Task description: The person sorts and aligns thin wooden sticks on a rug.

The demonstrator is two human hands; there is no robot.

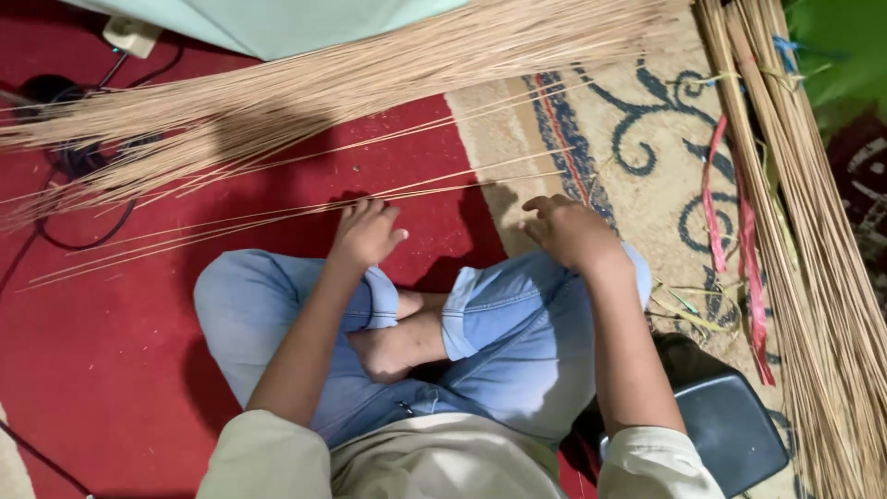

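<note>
I sit cross-legged in blue jeans on a red carpet. My left hand (365, 231) rests palm down on the carpet, fingers spread over a few thin tan sticks (277, 214) lying loose in front of my knees. My right hand (568, 231) hovers over the patterned beige rug (647, 139), fingers curled; I cannot tell if it pinches a stick. A large pile of thin tan sticks (305, 92) lies across the floor beyond both hands.
A second long bundle of sticks (804, 231) runs along the right side, with pink ribbon strips (744, 259) beside it. A dark blue seat (725, 430) sits by my right elbow. Black cables (83, 166) and a white power strip (129, 35) lie far left.
</note>
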